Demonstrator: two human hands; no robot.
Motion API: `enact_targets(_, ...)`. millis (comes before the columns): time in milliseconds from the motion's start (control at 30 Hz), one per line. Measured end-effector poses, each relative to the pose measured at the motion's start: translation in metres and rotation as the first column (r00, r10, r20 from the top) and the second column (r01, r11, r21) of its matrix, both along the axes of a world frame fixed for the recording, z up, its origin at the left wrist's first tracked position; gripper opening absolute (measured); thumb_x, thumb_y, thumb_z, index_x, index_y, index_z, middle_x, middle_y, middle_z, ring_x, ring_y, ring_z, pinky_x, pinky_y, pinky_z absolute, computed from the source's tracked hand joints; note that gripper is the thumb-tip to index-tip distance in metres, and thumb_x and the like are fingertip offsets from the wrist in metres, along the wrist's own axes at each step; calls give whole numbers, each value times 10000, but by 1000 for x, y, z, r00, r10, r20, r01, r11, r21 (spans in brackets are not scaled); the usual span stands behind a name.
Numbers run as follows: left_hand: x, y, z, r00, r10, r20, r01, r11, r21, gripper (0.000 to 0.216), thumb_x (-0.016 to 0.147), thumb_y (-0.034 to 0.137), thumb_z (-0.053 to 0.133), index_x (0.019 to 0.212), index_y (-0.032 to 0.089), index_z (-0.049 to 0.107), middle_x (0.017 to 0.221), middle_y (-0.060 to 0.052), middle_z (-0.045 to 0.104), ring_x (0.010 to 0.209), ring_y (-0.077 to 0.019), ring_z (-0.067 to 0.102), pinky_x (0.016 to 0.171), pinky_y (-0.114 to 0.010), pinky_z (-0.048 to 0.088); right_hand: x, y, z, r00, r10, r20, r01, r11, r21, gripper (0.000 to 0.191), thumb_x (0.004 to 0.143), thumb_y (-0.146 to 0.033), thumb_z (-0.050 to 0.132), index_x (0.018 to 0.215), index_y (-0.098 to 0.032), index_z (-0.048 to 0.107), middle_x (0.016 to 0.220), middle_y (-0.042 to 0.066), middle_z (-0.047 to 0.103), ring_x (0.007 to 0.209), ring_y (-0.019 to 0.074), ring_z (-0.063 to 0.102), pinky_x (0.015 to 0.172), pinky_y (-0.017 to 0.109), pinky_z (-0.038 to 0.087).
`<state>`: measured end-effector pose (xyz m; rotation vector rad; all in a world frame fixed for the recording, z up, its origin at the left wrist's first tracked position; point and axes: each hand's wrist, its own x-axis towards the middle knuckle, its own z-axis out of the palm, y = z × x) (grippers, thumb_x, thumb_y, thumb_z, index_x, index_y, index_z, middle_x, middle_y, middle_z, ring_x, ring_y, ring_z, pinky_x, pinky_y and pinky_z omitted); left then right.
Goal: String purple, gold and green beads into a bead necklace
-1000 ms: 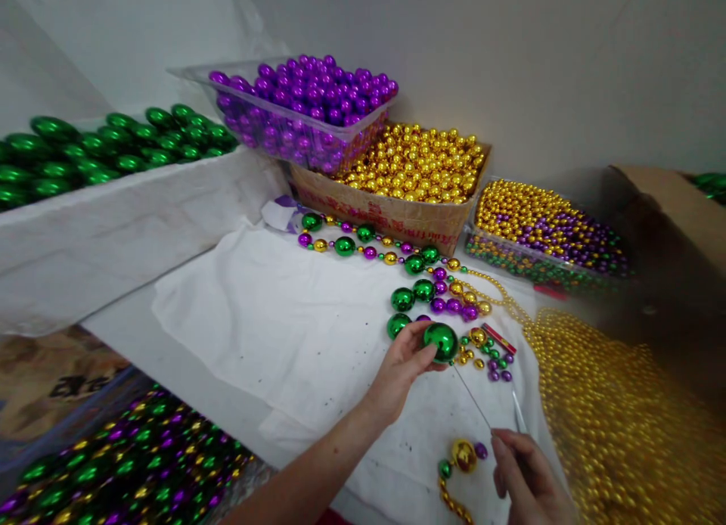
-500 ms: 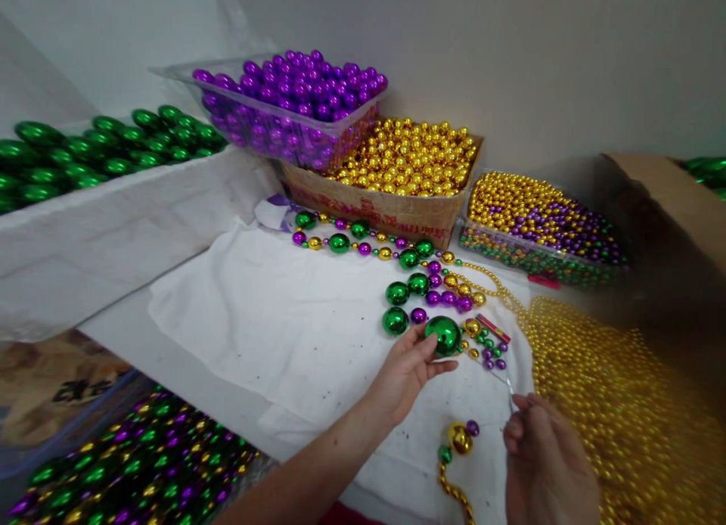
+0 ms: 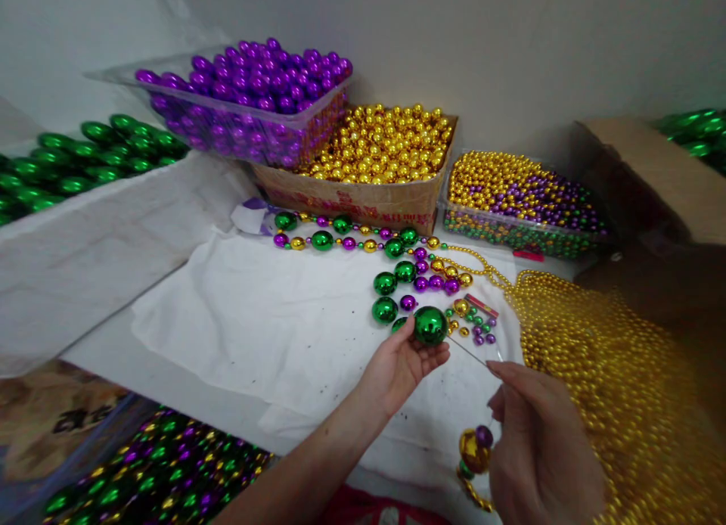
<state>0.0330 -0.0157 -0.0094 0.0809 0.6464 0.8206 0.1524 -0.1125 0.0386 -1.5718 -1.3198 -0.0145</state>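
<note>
A large shiny green bead rests in the fingers of my left hand, above the white cloth. My right hand pinches a thin needle, whose far end reaches the green bead; whether it is inside the hole I cannot tell. Below, beside my right hand, hangs a strand with a purple bead, a large gold bead, a green bead and a gold bead chain. Several loose small beads and larger green beads lie just beyond my left hand.
A finished-looking bead strand lies along the back of the white cloth. Behind stand a tub of purple beads, a carton of gold beads and a tub of mixed small beads. Gold bead chains heap at right.
The needle in my right hand has come up to the green bead in my left hand. The strand's end has shifted toward my right hand, and the view has moved slightly.
</note>
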Motion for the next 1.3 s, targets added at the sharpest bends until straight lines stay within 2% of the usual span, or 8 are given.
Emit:
enact_targets(133, 0, 2, -1, 999, -24, -31, 24, 1000, -3, 302, 891, 372, 535, 986, 92, 594, 908, -134, 681, 767, -184, 651, 793, -326, 523, 3, 1, 14, 985, 43, 166, -50, 998, 36, 180, 974, -189, 421, 1025, -194, 594, 866, 49, 609, 779, 170, 604, 601, 261, 437)
enact_targets(333, 2, -1, -2, 998, -60, -29, 60, 998, 1, 294, 899, 361, 523, 988, 90, 593, 888, -127, 680, 758, -178, 651, 763, -313, 536, 1, 10, 28, 971, 136, 196, -152, 986, 68, 175, 934, -71, 441, 1046, -163, 541, 942, 53, 606, 861, 154, 592, 722, 256, 438)
enact_targets(500, 5, -2, -1, 998, -54, -20, 54, 999, 3, 288, 907, 339, 510, 1002, 78, 587, 867, -121, 677, 742, -178, 651, 763, -320, 539, 1, 11, 24, 969, 171, 179, -182, 982, 51, 218, 909, -29, 429, 1057, -141, 544, 940, 60, 604, 871, 158, 585, 763, 269, 431)
enact_targets(900, 5, -3, 3, 998, -62, -26, 64, 997, 50, 279, 921, 332, 483, 991, 91, 607, 865, -107, 680, 728, -163, 646, 750, -308, 542, 1, 14, 20, 962, 200, 188, -215, 974, 66, 262, 897, -8, 418, 1083, -133, 554, 957, 81, 605, 881, 153, 588, 710, 242, 448)
enact_targets(1067, 6, -3, 8, 999, -46, -23, 48, 997, 56, 276, 925, 314, 473, 945, 90, 632, 848, -102, 680, 723, -166, 639, 751, -315, 542, -2, 19, 5, 958, 219, 182, -235, 970, 68, 300, 895, -7, 404, 1100, -141, 578, 965, 97, 621, 886, 177, 604, 727, 273, 473)
enact_targets(1167, 3, -9, 17, 998, -49, -34, 53, 990, 130, 244, 903, 302, 517, 936, 103, 655, 891, -102, 679, 781, -178, 636, 777, -324, 530, -3, 15, -10, 965, 256, 65, -260, 964, 64, 293, 904, -34, 426, 1111, -144, 602, 973, 97, 621, 893, 179, 606, 737, 267, 478)
enact_targets(1233, 0, -15, 24, 996, -52, -79, 70, 968, 242, 212, 872, 280, 569, 995, 133, 659, 979, -99, 670, 858, -196, 626, 806, -348, 519, -3, 9, -21, 958, 252, -139, -247, 968, 51, 232, 921, -95, 452, 1057, -161, 628, 909, 72, 621, 831, 170, 608, 708, 251, 479)
enact_targets(1300, -3, -20, 28, 983, -61, -175, 121, 927, 354, 267, 851, 290, 602, 1083, 167, 648, 1058, -100, 654, 909, -210, 611, 815, -355, 505, -2, 0, -34, 914, 183, -363, -209, 977, -33, 149, 925, -193, 500, 931, -178, 648, 786, 30, 605, 678, 142, 580, 606, 218, 458)
